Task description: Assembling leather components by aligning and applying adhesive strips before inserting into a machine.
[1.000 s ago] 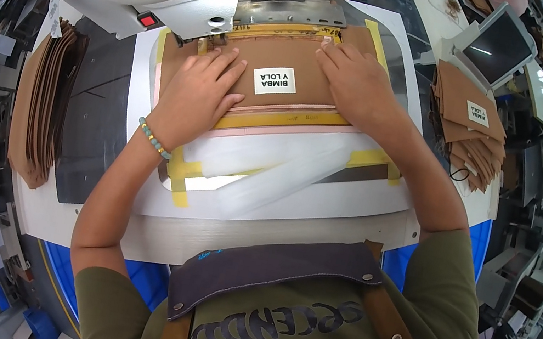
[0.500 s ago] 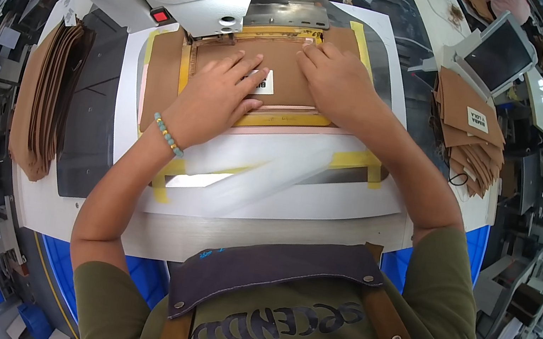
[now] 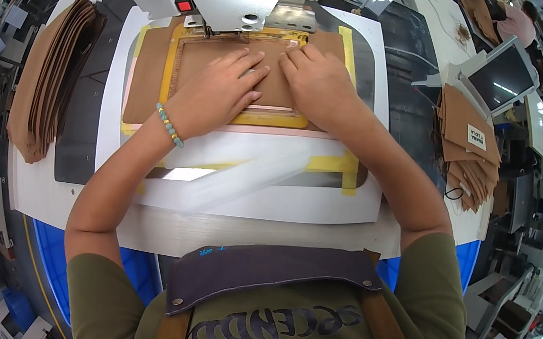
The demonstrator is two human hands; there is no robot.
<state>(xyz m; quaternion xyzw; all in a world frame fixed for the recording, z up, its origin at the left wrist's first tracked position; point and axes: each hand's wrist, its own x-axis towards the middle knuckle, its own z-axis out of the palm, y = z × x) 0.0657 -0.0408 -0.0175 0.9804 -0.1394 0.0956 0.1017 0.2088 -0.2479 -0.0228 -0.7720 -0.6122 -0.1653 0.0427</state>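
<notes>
While a fanned stack of brown flat pieces (image 3: 52,82) stands at the left end of the pale table (image 3: 153,230), the left hand (image 3: 220,93) (a beaded bracelet (image 3: 169,125) rings its wrist) lies palm down, fingers lightly spread, on a brown panel (image 3: 208,51). That panel lies at the middle of the work area, and a yellow rectangular frame (image 3: 170,66) rests around its central part. Just beyond the frame's far edge sits a white sewing machine head (image 3: 231,1) with a red switch (image 3: 184,5). Beneath are a white sheet (image 3: 331,201) and strips of yellow tape (image 3: 326,164).

Farther right, the right hand (image 3: 314,85) rests on the panel near the frame's far right corner, fingers bent and close together; whether they pinch anything, I cannot tell. At the right end, a dark-screened monitor (image 3: 502,77) stands behind a second brown stack (image 3: 457,132), its top piece bearing a white label (image 3: 476,137).
</notes>
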